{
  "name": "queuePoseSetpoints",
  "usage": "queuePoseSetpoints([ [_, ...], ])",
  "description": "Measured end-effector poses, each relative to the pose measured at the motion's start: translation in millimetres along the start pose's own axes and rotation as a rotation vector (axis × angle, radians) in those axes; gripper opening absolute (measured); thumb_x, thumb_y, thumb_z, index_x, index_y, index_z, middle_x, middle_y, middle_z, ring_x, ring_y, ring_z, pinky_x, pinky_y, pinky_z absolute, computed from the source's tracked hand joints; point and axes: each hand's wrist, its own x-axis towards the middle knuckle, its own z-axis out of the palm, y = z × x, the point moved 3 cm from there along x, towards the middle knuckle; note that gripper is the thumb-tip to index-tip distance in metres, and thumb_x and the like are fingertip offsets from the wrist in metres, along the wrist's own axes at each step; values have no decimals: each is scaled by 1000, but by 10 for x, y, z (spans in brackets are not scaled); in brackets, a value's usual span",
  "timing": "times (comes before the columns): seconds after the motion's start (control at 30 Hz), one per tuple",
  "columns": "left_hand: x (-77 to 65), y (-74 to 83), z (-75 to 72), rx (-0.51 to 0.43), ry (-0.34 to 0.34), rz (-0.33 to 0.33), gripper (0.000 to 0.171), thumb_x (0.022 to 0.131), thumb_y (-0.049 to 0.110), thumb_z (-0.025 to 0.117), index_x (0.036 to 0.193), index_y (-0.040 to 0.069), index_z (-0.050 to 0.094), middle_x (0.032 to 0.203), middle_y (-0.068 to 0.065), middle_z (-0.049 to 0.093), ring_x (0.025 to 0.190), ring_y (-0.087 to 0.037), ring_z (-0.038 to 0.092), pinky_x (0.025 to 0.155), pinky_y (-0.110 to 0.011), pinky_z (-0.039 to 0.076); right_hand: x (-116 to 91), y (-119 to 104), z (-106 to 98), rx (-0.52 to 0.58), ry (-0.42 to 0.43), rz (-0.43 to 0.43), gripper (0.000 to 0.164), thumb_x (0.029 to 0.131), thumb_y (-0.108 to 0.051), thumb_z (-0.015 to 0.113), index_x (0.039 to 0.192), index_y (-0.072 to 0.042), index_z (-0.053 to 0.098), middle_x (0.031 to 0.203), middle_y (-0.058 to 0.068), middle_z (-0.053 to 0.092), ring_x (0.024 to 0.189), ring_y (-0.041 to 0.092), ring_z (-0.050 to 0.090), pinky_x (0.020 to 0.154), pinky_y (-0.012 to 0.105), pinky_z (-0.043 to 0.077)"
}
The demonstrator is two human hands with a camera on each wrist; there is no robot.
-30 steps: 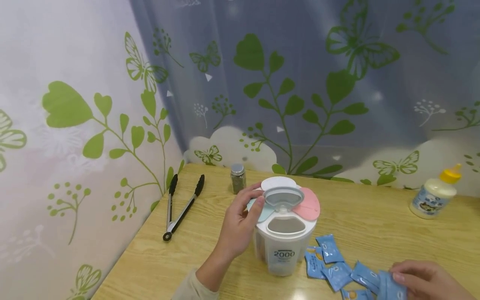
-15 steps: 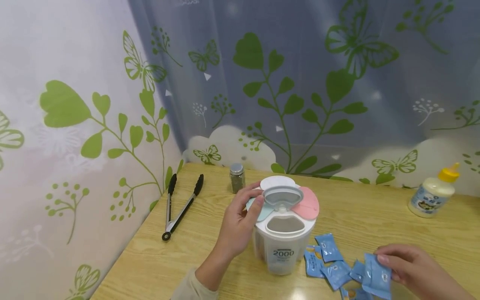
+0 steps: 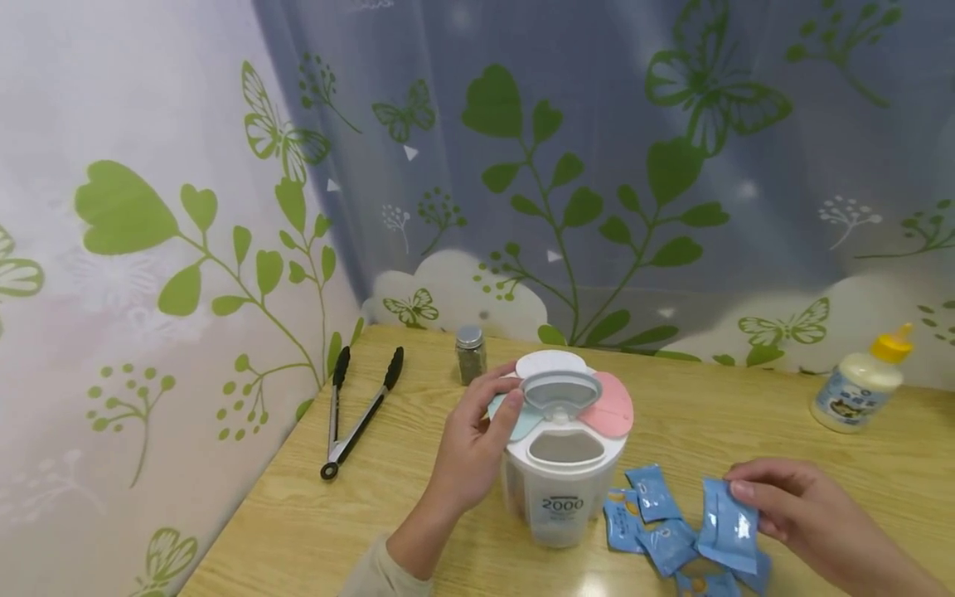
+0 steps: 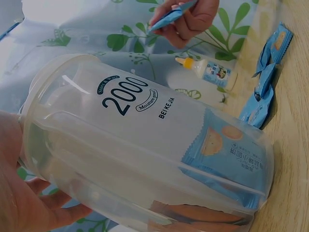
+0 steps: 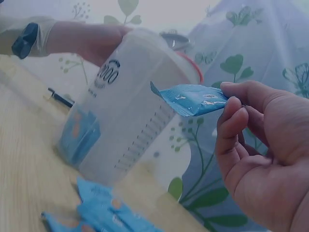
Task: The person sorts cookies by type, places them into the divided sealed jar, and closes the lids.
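A clear divided storage container [image 3: 563,506] with a white top stands on the table, marked 2000. Its grey flap [image 3: 561,394] is raised over an opening, while the white, pink and mint lids lie flat. My left hand [image 3: 473,448] holds the container's upper left side, thumb on the mint lid. Between thumb and fingers, my right hand [image 3: 809,514] pinches a blue biscuit packet [image 3: 727,522] in the air right of the container. The left wrist view shows another blue packet [image 4: 227,154] inside the container and brownish items [image 4: 198,215] in a neighbouring compartment.
Several blue packets [image 3: 667,547] lie on the table [image 3: 283,531] right of the container. Tongs [image 3: 361,423] lie spread at the left, with a small silver-capped jar [image 3: 470,356] behind. A yellow-capped bottle [image 3: 858,390] stands at the right. A patterned curtain [image 3: 597,166] hangs behind.
My right hand has lifted the pinched packet from the pile and moved it up and left, towards the container. My left hand stays on the container.
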Motion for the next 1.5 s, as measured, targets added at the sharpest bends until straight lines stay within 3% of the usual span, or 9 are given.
queuePoseSetpoints([
  [0.13, 2, -11, -4, -1, 2, 2, 24, 104, 27, 54, 118, 13, 68, 146, 0, 53, 136, -22, 51, 93, -28, 51, 63, -101, 73, -11, -10, -67, 50, 103, 11, 30, 118, -13, 71, 108, -10, 68, 67, 18, 40, 61, 21, 42],
  [0.33, 1, -15, 1, -6, 0, 6, 25, 104, 27, 54, 118, 12, 68, 146, 0, 53, 136, -22, 51, 94, -28, 51, 153, -268, 187, -7, -27, -162, 51, 101, 15, 29, 117, -9, 71, 105, -9, 67, 68, 26, 31, 58, 33, 26],
  [0.73, 6, -13, -5, 6, 5, 9, 24, 104, 27, 54, 118, 14, 68, 145, 2, 54, 136, -20, 51, 92, -28, 51, 444, -516, 454, -41, -12, -242, 48, 100, 16, 33, 115, -8, 71, 100, -8, 66, 66, 26, 28, 58, 36, 23],
  [0.93, 3, -15, -7, -11, 1, 6, 24, 104, 26, 54, 119, 13, 68, 146, 1, 53, 135, -21, 51, 92, -26, 52, 578, -617, 585, -42, 55, -211, 43, 101, 12, 39, 111, -12, 73, 97, -8, 66, 65, 17, 39, 59, 33, 26],
  [1.1, 2, -17, -1, -11, -4, 6, 25, 104, 27, 53, 119, 13, 68, 147, 0, 53, 135, -22, 52, 91, -26, 52, 655, -654, 681, -15, 113, -171, 38, 101, 9, 45, 109, -12, 75, 95, -6, 67, 67, 8, 51, 58, 23, 40],
  [1.2, 3, -14, 0, -9, 0, 6, 25, 104, 27, 53, 119, 13, 67, 146, 1, 53, 135, -21, 52, 91, -26, 52, 716, -695, 744, -4, 156, -155, 35, 101, 7, 48, 107, -12, 76, 92, -5, 66, 67, 7, 52, 56, 24, 35],
  [1.33, 7, -6, -1, -10, 4, 5, 24, 104, 26, 53, 119, 12, 67, 146, 1, 54, 135, -20, 51, 91, -26, 52, 802, -773, 835, -10, 197, -171, 32, 100, 6, 51, 107, -12, 76, 89, -4, 65, 66, 8, 53, 55, 24, 35],
  [1.5, 1, 1, 4, -16, 2, 2, 24, 104, 25, 53, 119, 12, 67, 146, 1, 53, 136, -20, 51, 91, -25, 52, 882, -878, 977, -29, 196, -220, 28, 98, 6, 55, 108, -11, 76, 94, -3, 70, 69, 8, 57, 62, 20, 49],
])
